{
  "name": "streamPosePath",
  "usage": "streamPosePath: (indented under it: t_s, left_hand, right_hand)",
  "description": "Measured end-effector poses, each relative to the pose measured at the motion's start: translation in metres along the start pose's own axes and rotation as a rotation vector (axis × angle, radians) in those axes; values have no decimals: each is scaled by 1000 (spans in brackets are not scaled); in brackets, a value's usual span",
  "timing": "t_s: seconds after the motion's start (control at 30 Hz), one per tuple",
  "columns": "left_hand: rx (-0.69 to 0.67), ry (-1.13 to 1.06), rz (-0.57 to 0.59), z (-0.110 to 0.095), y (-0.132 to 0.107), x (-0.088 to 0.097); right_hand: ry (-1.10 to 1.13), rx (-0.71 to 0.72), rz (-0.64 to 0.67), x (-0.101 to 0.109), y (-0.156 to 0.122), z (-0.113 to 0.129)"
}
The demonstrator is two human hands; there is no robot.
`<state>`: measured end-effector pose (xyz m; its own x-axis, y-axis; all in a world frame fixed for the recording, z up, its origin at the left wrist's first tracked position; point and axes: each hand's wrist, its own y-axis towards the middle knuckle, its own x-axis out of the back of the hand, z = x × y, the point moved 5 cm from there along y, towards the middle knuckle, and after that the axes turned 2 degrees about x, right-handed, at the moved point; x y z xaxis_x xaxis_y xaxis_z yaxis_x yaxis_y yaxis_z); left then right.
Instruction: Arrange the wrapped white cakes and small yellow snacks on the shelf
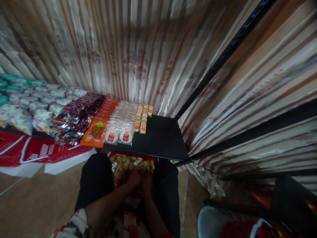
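Note:
My left hand (134,178) and my right hand (146,179) are close together, down in a red box (156,159) between my knees. Small gold-wrapped snack packs (121,165) fill the box around and beyond them. The fingers of both hands are dim and mostly hidden, so what they hold, if anything, does not show. On the black shelf board (163,138) just ahead stand short rows of the same kind of small gold packs (143,125). To their left lie rows of clear-wrapped round crackers (126,135).
Farther left on the shelf are orange stick-snack bags (97,129), dark snack packets (76,119) and white packets (43,119). Red cartons (52,152) sit below. Pleated sheeting (138,49) hangs behind, with black metal bars (218,62) on the right. A pale stool (210,219) is lower right.

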<state>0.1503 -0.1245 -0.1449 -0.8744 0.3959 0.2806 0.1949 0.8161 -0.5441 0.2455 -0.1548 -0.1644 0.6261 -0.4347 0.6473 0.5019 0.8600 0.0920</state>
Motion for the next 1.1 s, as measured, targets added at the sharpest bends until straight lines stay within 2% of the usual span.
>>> streamPosePath:
  t_s: [0.17, 0.37, 0.57, 0.83, 0.97, 1.1]
  left_hand:
    - [13, -42, -100, -8, -6, 8]
    - [31, -121, -120, -17, -14, 15]
    - [-69, -146, -238, -33, -25, 32]
    - [-254, -253, -326, -62, -41, 45]
    - [-350, -219, -380, -78, -44, 52]
    - [-362, -174, -393, -92, -41, 61]
  right_hand:
    - [96, -62, 29, 6, -4, 2]
    - [151, -116, 64, 12, -5, 14]
    - [165, -6, 42, 25, 1, 42]
    - [117, 89, 40, 51, 9, 74]
    - [116, 148, 2, 54, 21, 85]
    - [120, 254, -50, 55, 36, 99]
